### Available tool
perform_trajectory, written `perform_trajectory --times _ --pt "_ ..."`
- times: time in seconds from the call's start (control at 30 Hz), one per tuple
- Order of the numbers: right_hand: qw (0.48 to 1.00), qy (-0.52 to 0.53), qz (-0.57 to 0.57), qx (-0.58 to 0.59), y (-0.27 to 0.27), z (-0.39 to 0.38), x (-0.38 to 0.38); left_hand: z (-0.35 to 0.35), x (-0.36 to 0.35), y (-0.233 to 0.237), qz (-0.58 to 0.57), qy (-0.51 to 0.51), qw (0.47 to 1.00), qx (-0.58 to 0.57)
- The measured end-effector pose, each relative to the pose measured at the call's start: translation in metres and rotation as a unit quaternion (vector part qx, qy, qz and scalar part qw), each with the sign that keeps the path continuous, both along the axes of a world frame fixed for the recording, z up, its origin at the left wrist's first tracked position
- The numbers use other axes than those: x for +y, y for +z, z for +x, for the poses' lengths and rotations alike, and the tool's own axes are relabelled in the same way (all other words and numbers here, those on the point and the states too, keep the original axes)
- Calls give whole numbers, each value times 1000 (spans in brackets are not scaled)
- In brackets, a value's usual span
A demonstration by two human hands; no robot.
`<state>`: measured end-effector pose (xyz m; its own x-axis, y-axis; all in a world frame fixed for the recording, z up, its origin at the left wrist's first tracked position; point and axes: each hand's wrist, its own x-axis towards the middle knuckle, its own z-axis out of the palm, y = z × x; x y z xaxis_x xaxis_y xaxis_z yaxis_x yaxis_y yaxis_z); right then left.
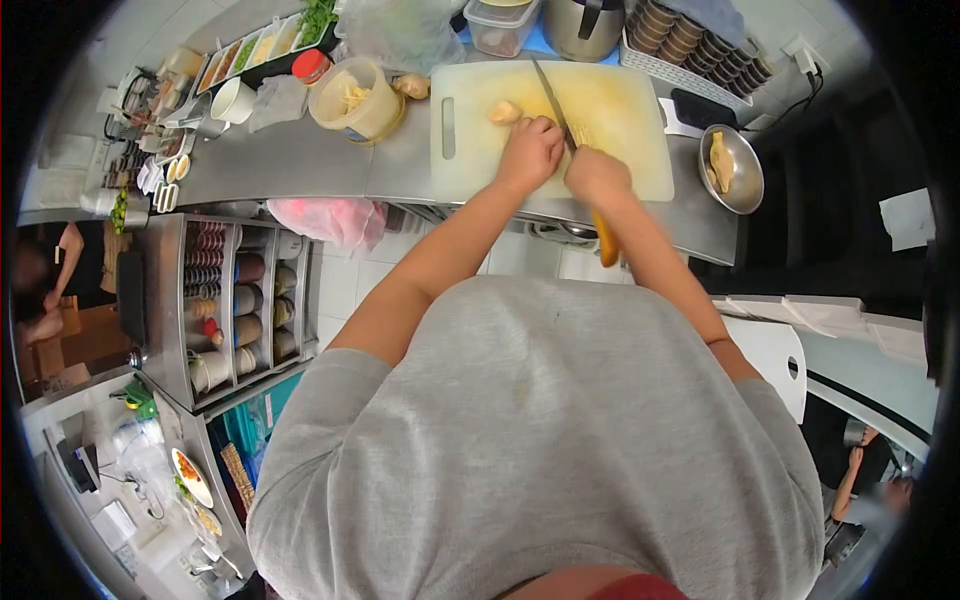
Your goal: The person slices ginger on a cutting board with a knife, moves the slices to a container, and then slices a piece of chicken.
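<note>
My right hand (598,178) is closed round a kitchen knife (553,100) with a yellow-orange handle, its long blade pointing away over the cutting board (470,178). Close beside the blade, on its left, my left hand (532,155) presses down with curled fingers; whatever lies under them is hidden. Fine pale-yellow shreds (583,133), which look like ginger, lie just right of the blade. A peeled piece of ginger (504,112) sits on the board beyond my left hand. To the right, a steel bowl (745,190) holds more peeled ginger (720,162).
Left of the board stand a plastic tub (375,120) with pale shreds inside, a ginger root (412,86) and a red-lidded jar (311,67). A steel pot (583,30) and a white basket (680,70) line the back. Other people's arms show at both sides.
</note>
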<state>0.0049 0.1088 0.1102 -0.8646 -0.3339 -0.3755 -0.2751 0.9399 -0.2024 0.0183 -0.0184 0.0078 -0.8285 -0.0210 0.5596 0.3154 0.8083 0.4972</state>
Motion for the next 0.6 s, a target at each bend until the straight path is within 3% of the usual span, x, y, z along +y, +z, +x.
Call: perform_trajectory --times 0.07,0.17,0.37,0.47,0.6 --pt "999 -32 -27 20 -20 6 -3 4 1 2 7 -2 1000 6" --pt "1000 5 -12 -3 -2 -5 0 4 1 3 11 -4 1000 1" --pt "999 -7 -31 24 -15 3 -3 2 -1 -1 26 -4 1000 16" --pt "999 28 18 -6 3 -8 0 1 -1 -3 41 -10 999 22" --pt "1000 -20 -4 0 -18 7 -4 2 0 -7 53 -1 998 20"
